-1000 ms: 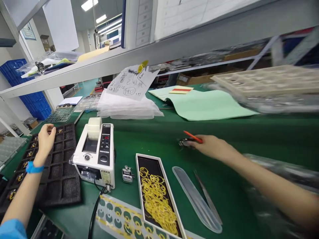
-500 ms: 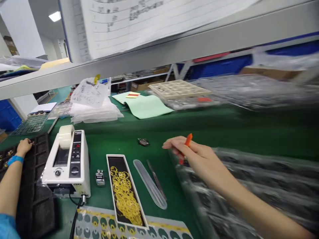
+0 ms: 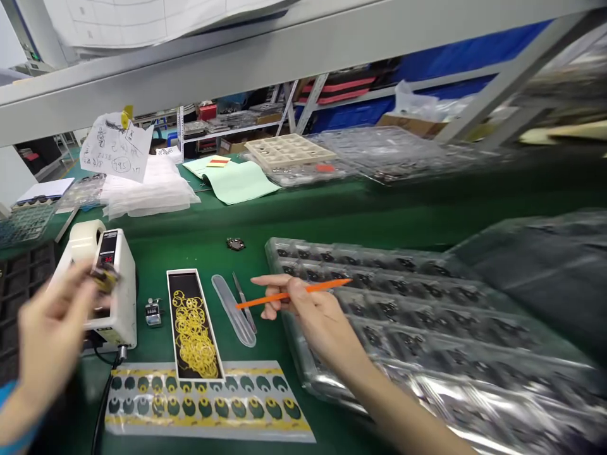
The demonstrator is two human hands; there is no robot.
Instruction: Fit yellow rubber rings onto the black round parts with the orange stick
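Note:
My left hand [image 3: 59,322], blurred by motion, pinches a small dark round part [image 3: 105,277] in front of the white tape dispenser [image 3: 126,291]. Over the left edge of the clear plastic tray [image 3: 379,297] is my right hand [image 3: 298,300], holding an orange stick [image 3: 303,291] between thumb and fingers. A white-rimmed box [image 3: 207,309] of yellow rings [image 3: 194,335] lies between my hands. Beside it are a clear plastic case [image 3: 232,309] and metal tweezers [image 3: 245,304]. Another small dark part [image 3: 236,244] rests on the green mat.
A metal counter [image 3: 153,313] stands by the dispenser. A sticker sheet [image 3: 203,430] lies at the front, a black tray [image 3: 23,297] at left. Behind are green paper [image 3: 241,183], a beige tray [image 3: 289,150] and white sheets [image 3: 147,186], below a grey shelf beam [image 3: 213,66].
My left hand has come from the black tray to the dispenser with a dark part. The orange stick in my right hand now lies nearly level. The view has shifted right.

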